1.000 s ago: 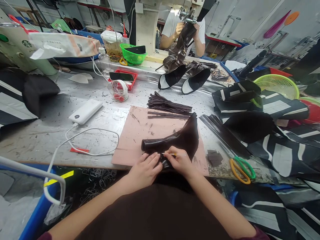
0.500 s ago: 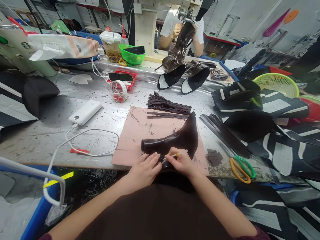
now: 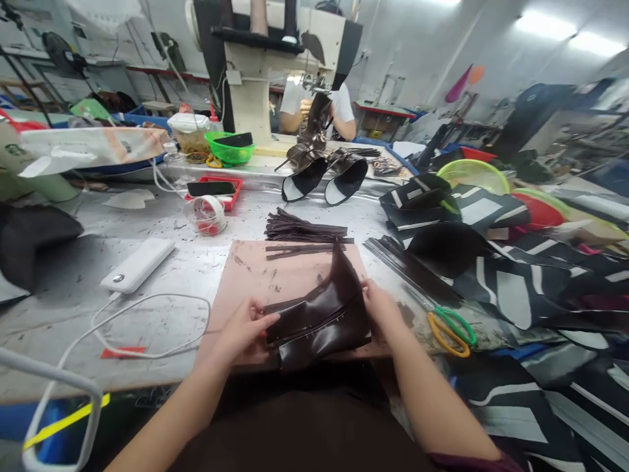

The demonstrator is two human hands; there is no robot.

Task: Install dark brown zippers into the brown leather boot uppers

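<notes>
A dark brown, glossy leather boot upper (image 3: 319, 314) lies over the front of a pink board (image 3: 255, 269), a seam line running along its side. My left hand (image 3: 248, 328) pinches its narrow left end between thumb and fingers. At the wider right end, my right hand (image 3: 381, 305) grips the edge, with its fingertips partly behind the leather. Just beyond the upper, a few dark strips (image 3: 295, 250) rest on the board's far edge, and a bundle of similar strips (image 3: 304, 226) lies behind them.
Scissors (image 3: 449, 328) with green and orange handles and more strips (image 3: 413, 265) lie to the right, beside piled boot pieces (image 3: 511, 288). A white power bank (image 3: 137, 264) with a cable sits left. Behind stand two brown boots (image 3: 304, 174) and a person (image 3: 344, 111) at a sewing machine (image 3: 246, 92).
My hands have moved apart, from close together at the upper's near edge to its two ends. The upper has been turned, showing its seam. The view has tilted up and shifted right.
</notes>
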